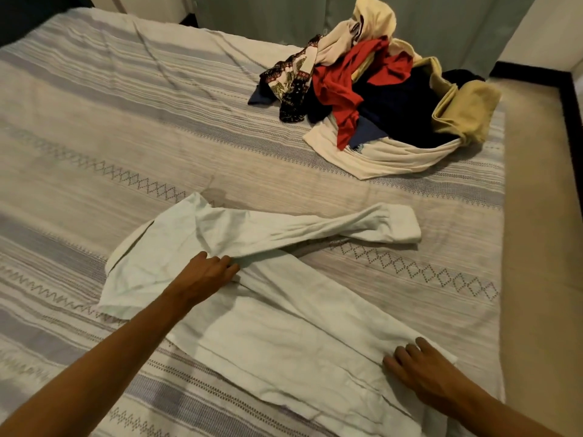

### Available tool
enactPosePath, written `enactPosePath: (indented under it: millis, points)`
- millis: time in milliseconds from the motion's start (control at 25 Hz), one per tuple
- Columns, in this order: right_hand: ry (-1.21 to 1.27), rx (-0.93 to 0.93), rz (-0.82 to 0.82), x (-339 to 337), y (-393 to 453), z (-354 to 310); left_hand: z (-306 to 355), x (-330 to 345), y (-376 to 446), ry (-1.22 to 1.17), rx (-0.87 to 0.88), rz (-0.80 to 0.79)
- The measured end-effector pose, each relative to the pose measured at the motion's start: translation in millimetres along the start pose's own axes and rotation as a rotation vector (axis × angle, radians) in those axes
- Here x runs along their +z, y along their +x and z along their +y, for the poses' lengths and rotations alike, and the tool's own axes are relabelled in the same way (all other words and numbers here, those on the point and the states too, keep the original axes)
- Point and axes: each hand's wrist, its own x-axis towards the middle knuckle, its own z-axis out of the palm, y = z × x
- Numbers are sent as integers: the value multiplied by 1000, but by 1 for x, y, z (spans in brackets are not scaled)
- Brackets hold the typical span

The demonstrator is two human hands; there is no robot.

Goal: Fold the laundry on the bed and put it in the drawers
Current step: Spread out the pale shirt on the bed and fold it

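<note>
A striped bed [126,127] carries a laundry pile [378,96] at its far right and a white long-sleeved shirt [284,342] spread near. The left hand [205,275] seemingly pinches its sleeve fold; the right hand [419,370] presses flat on the hem, fingers straight.

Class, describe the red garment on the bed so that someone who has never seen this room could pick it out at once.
Start at the striped bedspread and look to its far right corner, where unfolded laundry sits in a pile. The red garment lies draped across the top middle of that pile, over dark navy cloth. It is the only bright red piece; its neighbours are cream, mustard yellow, navy or patterned.
</note>
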Motion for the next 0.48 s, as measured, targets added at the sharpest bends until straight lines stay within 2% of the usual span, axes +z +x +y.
enactPosePath:
  millis: [120,240,280,320,360,400,480]
  points:
    - [108,84,-122,-4,-7,13,-4,-14,-18,-13,-11,74]
    - [307,174,-339,-12,-5,26,10,-2,-34,-23,6,37]
    - [286,134,-363,-23,0,23,16,8,-36,-30,-22,19]
    - [273,78,-316,-38,7,21,21,18,-36,-41,-60,10]
    - [330,140,-246,-51,20,24,25,26,-34,-58,-93,21]
    - [527,338,-173,-71,38,28,27,31,-32,-79,-117,40]
    - [1139,865,25,-103,79,47,30,35,-31,-119,-151,81]
